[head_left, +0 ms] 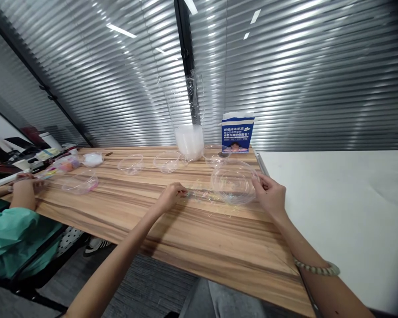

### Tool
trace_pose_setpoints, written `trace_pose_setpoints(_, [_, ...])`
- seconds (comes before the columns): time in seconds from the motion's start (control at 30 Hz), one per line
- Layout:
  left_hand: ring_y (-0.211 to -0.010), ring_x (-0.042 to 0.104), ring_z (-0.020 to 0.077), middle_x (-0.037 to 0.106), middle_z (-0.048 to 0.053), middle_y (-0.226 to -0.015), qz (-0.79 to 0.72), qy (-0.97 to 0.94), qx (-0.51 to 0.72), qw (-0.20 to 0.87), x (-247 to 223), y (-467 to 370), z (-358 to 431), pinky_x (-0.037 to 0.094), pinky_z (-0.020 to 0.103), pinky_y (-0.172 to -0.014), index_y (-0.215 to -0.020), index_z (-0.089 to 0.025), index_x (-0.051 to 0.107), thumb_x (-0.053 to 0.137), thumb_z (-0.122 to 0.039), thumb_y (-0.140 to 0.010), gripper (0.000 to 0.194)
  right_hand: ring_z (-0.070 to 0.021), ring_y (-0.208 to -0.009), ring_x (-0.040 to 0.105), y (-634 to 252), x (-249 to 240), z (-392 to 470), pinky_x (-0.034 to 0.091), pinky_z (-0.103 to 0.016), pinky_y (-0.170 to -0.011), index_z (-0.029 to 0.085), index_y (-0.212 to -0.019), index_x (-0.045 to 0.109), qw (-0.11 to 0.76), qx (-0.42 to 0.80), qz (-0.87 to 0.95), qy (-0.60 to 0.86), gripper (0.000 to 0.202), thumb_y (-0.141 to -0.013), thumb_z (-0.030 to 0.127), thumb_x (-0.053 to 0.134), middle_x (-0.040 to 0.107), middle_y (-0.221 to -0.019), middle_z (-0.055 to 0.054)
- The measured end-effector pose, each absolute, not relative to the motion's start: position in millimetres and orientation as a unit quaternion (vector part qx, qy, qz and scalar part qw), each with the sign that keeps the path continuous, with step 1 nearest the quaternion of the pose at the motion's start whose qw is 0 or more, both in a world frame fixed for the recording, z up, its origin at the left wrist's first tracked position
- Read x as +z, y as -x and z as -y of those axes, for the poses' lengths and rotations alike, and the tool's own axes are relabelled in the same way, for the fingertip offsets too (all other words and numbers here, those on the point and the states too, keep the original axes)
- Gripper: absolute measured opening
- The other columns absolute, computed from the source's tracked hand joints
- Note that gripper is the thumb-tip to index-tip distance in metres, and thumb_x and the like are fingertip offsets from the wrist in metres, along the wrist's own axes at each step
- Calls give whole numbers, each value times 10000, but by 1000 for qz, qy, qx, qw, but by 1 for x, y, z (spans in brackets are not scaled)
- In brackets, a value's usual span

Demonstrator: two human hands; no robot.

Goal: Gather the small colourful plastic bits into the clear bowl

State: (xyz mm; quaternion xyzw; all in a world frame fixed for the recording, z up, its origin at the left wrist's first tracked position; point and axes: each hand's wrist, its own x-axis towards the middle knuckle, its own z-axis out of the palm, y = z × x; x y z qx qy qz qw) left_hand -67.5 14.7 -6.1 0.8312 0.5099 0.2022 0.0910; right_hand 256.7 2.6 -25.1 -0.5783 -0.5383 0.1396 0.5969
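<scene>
My right hand grips the rim of a clear round plastic bowl, which is tilted so that its round face turns toward me. To its left, my left hand is closed low over the table, its fingertips pinched among small colourful bits. These bits look like thin rubber bands or strips; they are too small to tell for sure. They lie scattered on the wood between my hands and under the bowl. Whatever the left fingertips hold is hidden.
Behind my hands stand clear bowls, a stack of translucent white containers in a plastic sleeve, and a blue paper bag. A co-worker in a green sleeve sits at left near another clear bowl. The wooden table meets a white surface at right.
</scene>
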Motion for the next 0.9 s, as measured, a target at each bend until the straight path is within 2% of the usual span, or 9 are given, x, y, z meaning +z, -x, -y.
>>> trace_pose_setpoints(0.17, [-802, 602, 158, 674, 49, -834, -502, -836, 196, 100, -11, 58, -19, 444, 254, -761, -892, -176, 718, 562, -104, -796, 197, -100, -486, 353, -258, -24, -1, 355, -244, -525, 112, -975, 727, 591, 133, 539, 585, 412, -750, 399, 537, 435, -493, 35])
trace_pose_setpoints(0.4, [-777, 605, 157, 673, 49, -815, -519, -824, 197, 115, -13, 60, -23, 454, 262, -756, -816, -171, 720, 560, -111, -783, 174, -101, -480, 355, -258, -25, -2, 353, -242, -517, 109, -975, 724, 590, 130, 547, 579, 417, -761, 410, 531, 418, -492, 37])
trace_pose_setpoints(0.53, [-775, 599, 154, 675, 47, -807, -515, -824, 204, 118, -15, 64, -24, 456, 267, -760, -820, -170, 714, 552, -112, -789, 175, -101, -488, 370, -258, -26, -3, 352, -240, -517, 110, -972, 723, 593, 131, 542, 581, 410, -759, 402, 530, 457, -516, 27])
trace_pose_setpoints(0.73, [-811, 591, 158, 664, 56, -836, -506, -831, 214, 89, -16, 67, -22, 448, 269, -773, -837, -159, 703, 526, -85, -811, 194, -99, -486, 348, -258, -24, -4, 347, -242, -525, 122, -956, 727, 594, 127, 545, 578, 380, -763, 380, 526, 391, -500, 43])
trace_pose_setpoints(0.9, [-829, 585, 165, 656, 53, -838, -488, -848, 194, 77, -15, 62, -19, 445, 263, -776, -855, -183, 717, 548, -158, -834, 172, -99, -476, 349, -258, -24, -3, 345, -245, -525, 115, -950, 728, 592, 133, 545, 579, 377, -756, 371, 532, 386, -485, 46])
